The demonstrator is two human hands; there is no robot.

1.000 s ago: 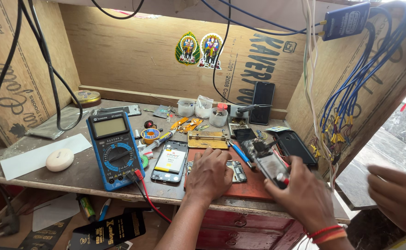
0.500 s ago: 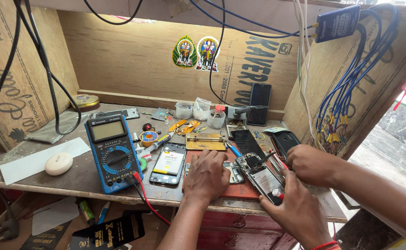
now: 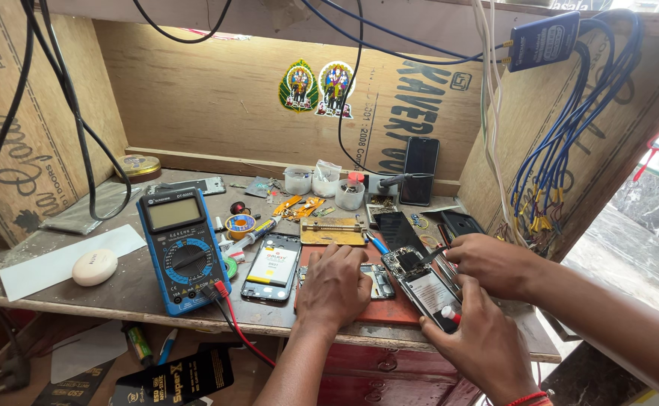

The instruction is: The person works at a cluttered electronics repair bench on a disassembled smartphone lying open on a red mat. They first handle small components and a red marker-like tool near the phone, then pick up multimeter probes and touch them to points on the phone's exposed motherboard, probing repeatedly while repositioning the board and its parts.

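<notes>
Far left: white oval case (image 3: 94,267) on the wooden bench (image 3: 59,289).
Left of centre: blue digital multimeter (image 3: 182,250), beside an opened phone with exposed battery (image 3: 272,268).
Left hand (image 3: 334,286): flat, palm down on the red work mat (image 3: 378,310), gripping nothing.
Right hand (image 3: 483,347): pinches the near end of a dismantled black phone (image 3: 424,286).
Far right: another person's hand (image 3: 495,263) touches that phone's far end.

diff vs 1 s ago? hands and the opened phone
Another person's hand came in from the right edge and now rests on the top end of the opened phone. The right hand slid from beside the phone to its bottom end, gripping it with a small red-tipped tool. Unchanged: left hand flat on the red mat, blue multimeter, second open phone.
</notes>
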